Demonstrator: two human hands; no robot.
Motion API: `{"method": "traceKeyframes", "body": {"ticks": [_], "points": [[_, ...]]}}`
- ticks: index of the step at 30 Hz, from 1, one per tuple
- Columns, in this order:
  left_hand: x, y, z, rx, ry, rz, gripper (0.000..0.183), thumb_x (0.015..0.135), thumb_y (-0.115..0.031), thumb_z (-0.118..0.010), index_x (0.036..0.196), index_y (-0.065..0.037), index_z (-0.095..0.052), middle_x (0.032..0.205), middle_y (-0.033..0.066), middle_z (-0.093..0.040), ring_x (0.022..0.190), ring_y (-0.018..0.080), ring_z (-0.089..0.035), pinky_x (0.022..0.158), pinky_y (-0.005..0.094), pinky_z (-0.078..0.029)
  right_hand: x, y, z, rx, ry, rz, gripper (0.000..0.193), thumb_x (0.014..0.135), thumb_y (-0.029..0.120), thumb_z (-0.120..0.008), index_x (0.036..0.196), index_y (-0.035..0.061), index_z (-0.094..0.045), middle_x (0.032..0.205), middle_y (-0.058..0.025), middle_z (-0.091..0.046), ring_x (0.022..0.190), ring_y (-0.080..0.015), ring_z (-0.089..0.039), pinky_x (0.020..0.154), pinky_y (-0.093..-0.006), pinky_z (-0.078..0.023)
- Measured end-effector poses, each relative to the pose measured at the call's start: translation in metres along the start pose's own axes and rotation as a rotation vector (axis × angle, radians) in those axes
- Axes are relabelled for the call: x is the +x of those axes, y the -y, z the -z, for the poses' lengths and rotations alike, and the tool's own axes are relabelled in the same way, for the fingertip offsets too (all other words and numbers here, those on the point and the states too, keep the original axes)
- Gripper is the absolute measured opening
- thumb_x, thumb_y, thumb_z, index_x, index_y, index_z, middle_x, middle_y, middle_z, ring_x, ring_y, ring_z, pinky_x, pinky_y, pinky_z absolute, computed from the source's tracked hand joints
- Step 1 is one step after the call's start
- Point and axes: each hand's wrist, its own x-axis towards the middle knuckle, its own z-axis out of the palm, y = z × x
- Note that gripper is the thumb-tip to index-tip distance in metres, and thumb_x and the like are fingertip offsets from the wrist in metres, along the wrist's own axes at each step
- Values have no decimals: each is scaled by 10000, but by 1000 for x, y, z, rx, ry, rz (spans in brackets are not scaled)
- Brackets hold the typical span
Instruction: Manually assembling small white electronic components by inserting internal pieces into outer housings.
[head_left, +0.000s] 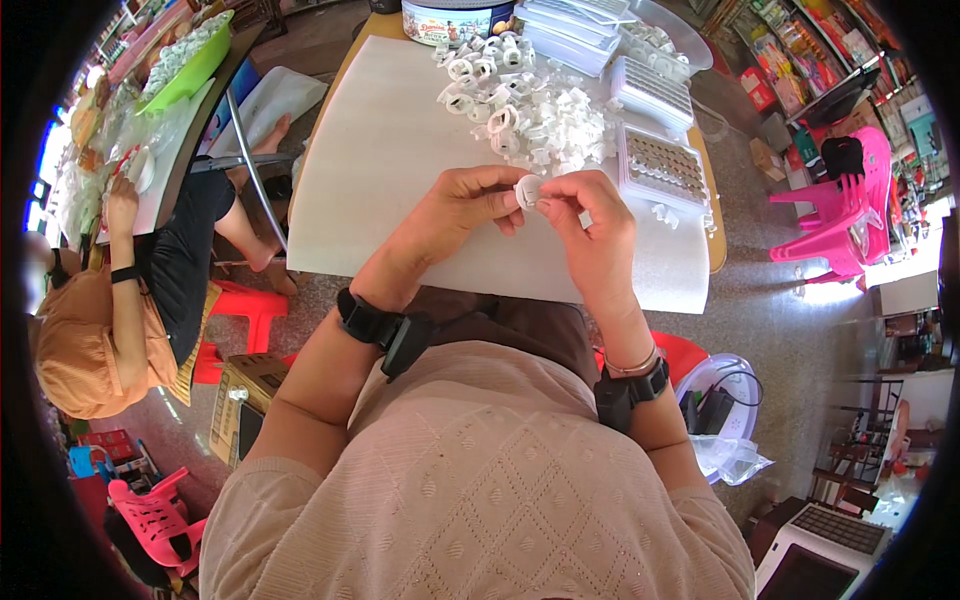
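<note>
Between my two hands, over the near half of the white-covered table [370,160], is a small round white plastic part [529,192]. My left hand [460,207] pinches it from the left between thumb and fingers. From the other side, the fingertips of my right hand [593,215] press together at its edge; whether they hold a second small piece cannot be made out. Just beyond my hands lies a heap of small white plastic pieces [570,125]. Left of that heap are several white ring-shaped parts [503,120] with dark openings.
At the table's right stand a tray of small round metallic pieces [665,165] and another compartment tray [650,90]. Clear plastic boxes [570,38] and a round tin [455,22] line the far edge. Another person [100,330] sits at a table on the left. Pink chairs [845,205] stand right.
</note>
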Motion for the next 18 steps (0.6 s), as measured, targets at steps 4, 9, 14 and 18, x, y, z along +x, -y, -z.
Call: {"method": "traceKeyframes", "body": {"ticks": [4,9,14,18], "points": [[2,0,-3,83,-10,-4,293,913,-170,-589,1161,-15,-609,947,33,-638,794,108,-577,721,254,-485,-1,-1,1,321,1,-359,179,803,-19,-642,978,2,-610,798,-27,-608,662,-99,-558,581,-241,-460],[2,4,-9,150,-144,-113,270,912,-131,-582,1155,-16,-608,931,35,-634,772,101,-577,718,252,-488,-1,-12,-2,451,58,-481,158,830,8,-628,986,4,-604,725,7,-583,628,-47,-505,564,-202,-430],[4,-2,-23,246,-242,30,258,871,-17,-583,1128,-7,-608,859,37,-628,686,89,-573,631,227,-485,-7,-27,-6,383,37,-481,166,817,11,-637,979,8,-601,724,5,-584,621,-52,-508,561,-210,-431],[9,-1,-22,243,-238,49,239,862,-17,-587,1100,-18,-614,838,35,-630,666,83,-566,593,222,-477,-10,-27,-13,195,-21,-333,207,822,16,-619,1022,21,-566,739,-54,-623,629,-91,-569,565,-243,-454]]}}
